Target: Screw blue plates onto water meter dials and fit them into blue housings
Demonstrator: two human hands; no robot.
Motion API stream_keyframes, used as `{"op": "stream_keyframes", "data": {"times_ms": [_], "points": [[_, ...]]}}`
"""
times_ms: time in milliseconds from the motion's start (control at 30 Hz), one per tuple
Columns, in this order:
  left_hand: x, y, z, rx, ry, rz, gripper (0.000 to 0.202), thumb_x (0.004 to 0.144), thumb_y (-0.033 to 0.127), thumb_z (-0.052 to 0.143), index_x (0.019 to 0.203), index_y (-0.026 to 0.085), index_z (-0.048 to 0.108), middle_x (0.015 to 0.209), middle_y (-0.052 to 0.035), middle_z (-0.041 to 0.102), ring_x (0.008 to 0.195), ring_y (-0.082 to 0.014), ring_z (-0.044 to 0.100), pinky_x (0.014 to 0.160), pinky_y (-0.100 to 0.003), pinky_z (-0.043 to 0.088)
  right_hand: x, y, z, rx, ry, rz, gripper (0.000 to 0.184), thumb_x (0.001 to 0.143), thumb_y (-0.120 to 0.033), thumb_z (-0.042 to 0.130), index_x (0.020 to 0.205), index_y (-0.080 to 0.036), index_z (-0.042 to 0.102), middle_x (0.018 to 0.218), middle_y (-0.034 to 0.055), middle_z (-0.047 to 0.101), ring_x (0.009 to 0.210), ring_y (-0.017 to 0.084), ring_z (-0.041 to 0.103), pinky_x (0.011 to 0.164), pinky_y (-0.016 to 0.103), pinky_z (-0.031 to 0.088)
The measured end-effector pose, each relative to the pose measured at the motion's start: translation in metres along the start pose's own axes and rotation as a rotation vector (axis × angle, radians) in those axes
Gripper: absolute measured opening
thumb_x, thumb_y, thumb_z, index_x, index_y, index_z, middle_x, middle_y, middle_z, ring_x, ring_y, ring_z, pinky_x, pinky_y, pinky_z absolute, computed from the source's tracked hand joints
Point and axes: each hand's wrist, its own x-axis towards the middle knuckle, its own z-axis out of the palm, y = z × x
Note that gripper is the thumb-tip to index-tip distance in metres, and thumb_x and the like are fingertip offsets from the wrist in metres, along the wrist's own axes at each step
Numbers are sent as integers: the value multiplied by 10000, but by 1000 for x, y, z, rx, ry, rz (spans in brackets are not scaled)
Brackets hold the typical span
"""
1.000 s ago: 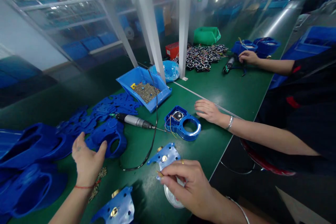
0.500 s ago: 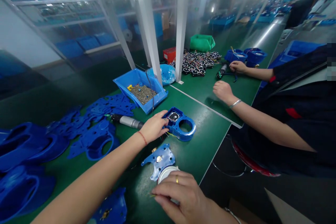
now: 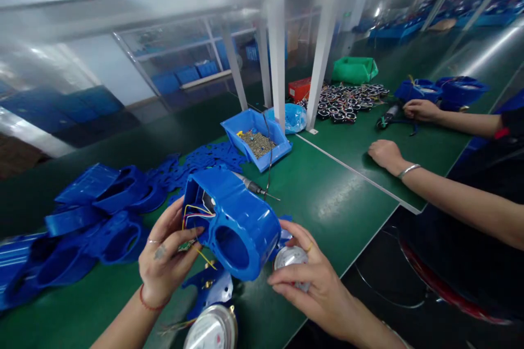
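My left hand grips the left end of a blue plastic housing with a round hole, held tilted above the table, its yellow and red wires trailing over my fingers. My right hand is at the housing's right side, fingers closed round a silver round gauge. Under the housing lie a blue flat plate and another round dial near the table's front edge.
An electric screwdriver with a black cord lies behind the housing. A blue bin of screws stands further back, blue housings pile up at left. A co-worker's hand and forearms rest on the green table at right.
My left hand has picked the blue housing up from the table and brought it close in front of me. My right hand now holds the silver gauge against it.
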Motion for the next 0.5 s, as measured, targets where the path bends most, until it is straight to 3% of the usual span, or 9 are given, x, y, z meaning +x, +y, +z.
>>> {"op": "stream_keyframes", "data": {"times_ms": [67, 133, 233, 333, 400, 500], "points": [[-10, -2, -13, 74, -80, -37, 203, 512, 197, 870, 650, 232, 725, 1203, -71, 612, 1121, -313, 582, 1052, -381, 429, 2, 6, -4, 42, -145, -31, 91, 838, -283, 686, 902, -290, 750, 1443, 62, 340, 1277, 282, 392, 1001, 451, 424], [-13, -5, -17, 141, -185, -20, 187, 549, 216, 856, 692, 241, 740, 1226, -77, 612, 1109, -308, 592, 1025, -372, 450, 6, 12, -7, 127, -199, -24, 121, 856, -328, 669, 894, -249, 752, 1320, 93, 471, 1189, 241, 479, 955, 387, 465], [-10, -7, -9, 208, -256, 122, 121, 647, 227, 789, 757, 259, 748, 1294, -68, 578, 1106, -305, 596, 955, -377, 491, 11, 17, -11, 231, -131, -22, 213, 890, -362, 623, 838, -188, 735, 1044, 87, 599, 997, 182, 565, 842, 296, 507], [-4, -3, 7, 169, -240, 151, 121, 698, 205, 731, 802, 266, 744, 1370, -50, 511, 1200, -325, 527, 948, -391, 489, 13, 11, -9, 151, -74, -95, 183, 911, -307, 600, 847, -179, 714, 975, 70, 598, 909, 156, 586, 808, 270, 512], [-4, 1, 17, 72, -258, 66, 153, 698, 194, 718, 839, 251, 738, 1469, -39, 384, 1304, -348, 410, 1004, -410, 448, 13, 6, -5, 56, -43, -194, 151, 925, -244, 573, 891, -164, 697, 964, 75, 603, 901, 159, 593, 818, 282, 516], [-10, 11, 28, -285, -449, -234, 382, 665, 203, 746, 1038, 264, 690, 1494, -62, 331, 1314, -354, 391, 989, -423, 461, 14, -2, 6, -81, -10, -341, 140, 935, -161, 534, 930, -116, 667, 923, 99, 615, 937, 188, 576, 857, 333, 513]]}}
